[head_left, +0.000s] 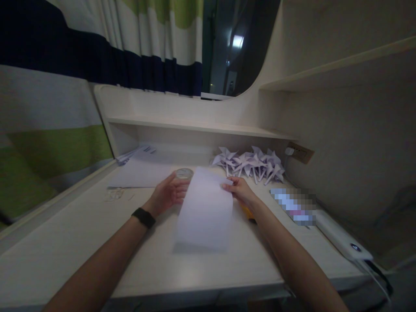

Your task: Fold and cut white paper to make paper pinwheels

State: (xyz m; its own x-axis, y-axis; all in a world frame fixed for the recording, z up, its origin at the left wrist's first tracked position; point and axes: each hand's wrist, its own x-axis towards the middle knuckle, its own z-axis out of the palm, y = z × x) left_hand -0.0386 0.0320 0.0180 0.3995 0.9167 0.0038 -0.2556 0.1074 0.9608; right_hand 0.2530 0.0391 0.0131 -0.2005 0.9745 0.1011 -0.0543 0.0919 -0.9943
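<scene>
A white sheet of paper [206, 212] is held up over the desk, its near edge slightly blurred. My right hand [241, 189] pinches its upper right corner between thumb and fingers. On the other side, my left hand [169, 193], with a black band at the wrist, has its fingers stretched out beside the paper's left edge; the fingertips lie close to or behind the sheet. Just beyond those fingers lies a roll of clear tape [184, 173]. A yellow tool [247, 212] with a black end is partly hidden by my right forearm.
Several paper pinwheels [248, 162] are heaped at the back right. A stack of white paper [139, 169] lies back left, with small pale pieces [114, 194] before it. A phone [290, 207] and a white power strip [341, 236] lie right, below a wall socket [301, 152].
</scene>
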